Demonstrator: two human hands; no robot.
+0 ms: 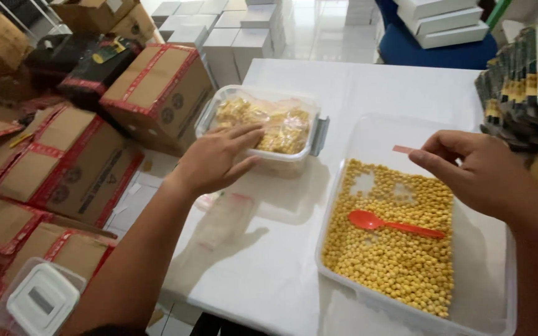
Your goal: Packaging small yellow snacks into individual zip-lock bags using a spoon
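Packets of yellow beads (281, 127) fill the clear box (316, 135) at the table's far left — the left hand (216, 158) lies flat on them, fingers spread. Rightward, the right hand (474, 171) pinches a small empty bag (403, 149) over the tub (499, 274), its red spoon (393, 224) lying lengthwise just below.

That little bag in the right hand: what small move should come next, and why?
Probably bring the bag down to the red spoon for filling: the right hand pinches it above the yellow pellets, while the left hand rests in the tub of filled bags.
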